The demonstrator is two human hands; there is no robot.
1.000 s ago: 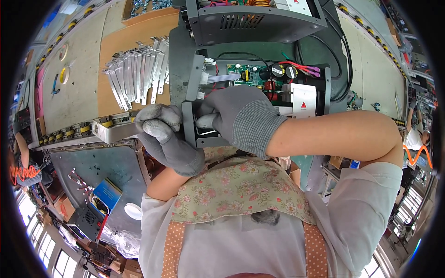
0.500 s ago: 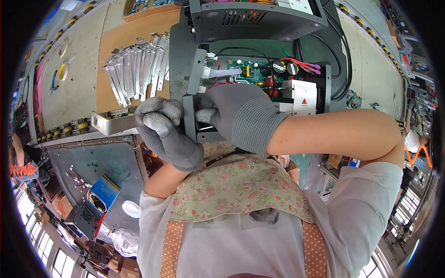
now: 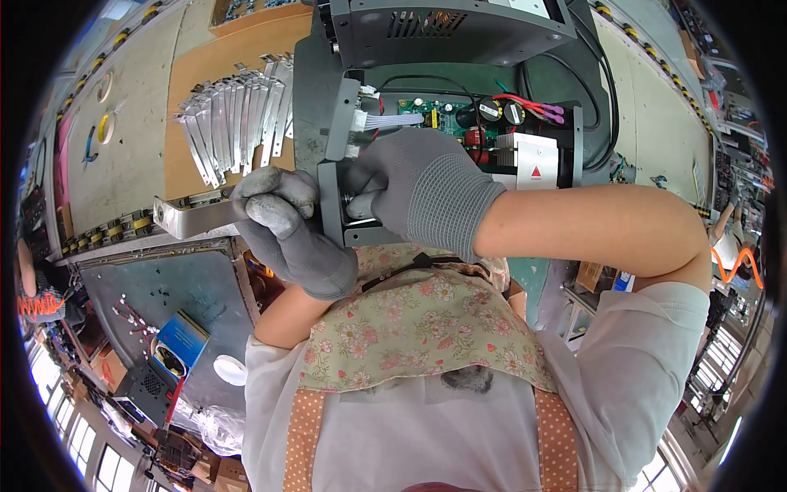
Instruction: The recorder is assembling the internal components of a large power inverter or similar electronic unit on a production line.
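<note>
My left hand (image 3: 287, 225), in a grey glove, is closed around a bent silver metal strip (image 3: 193, 220) whose flat end sticks out to the left. Its fingers are close against the outer face of a dark grey end panel (image 3: 330, 205). On the panel's inner side, my gloved right hand (image 3: 410, 180) is curled with thumb and fingers pinched; a small shiny bit shows at the fingertips, too little to name. The panel belongs to an open equipment case holding a green circuit board (image 3: 443, 111), a white ribbon of wires (image 3: 393, 120) and a silver heat sink (image 3: 534, 160).
Many similar metal strips (image 3: 238, 123) lie fanned on cardboard at the left. A dark grey vented cover (image 3: 443, 37) stands behind the case. Black cables (image 3: 611, 98) loop at its right. A roller track (image 3: 123, 228) runs along the bench's left front; a blue box (image 3: 180, 340) lies lower left.
The view has shifted slightly. My right hand's fingertips have moved a little at the panel, and a small shiny bit shows there now. My left hand keeps its hold on the strip.
</note>
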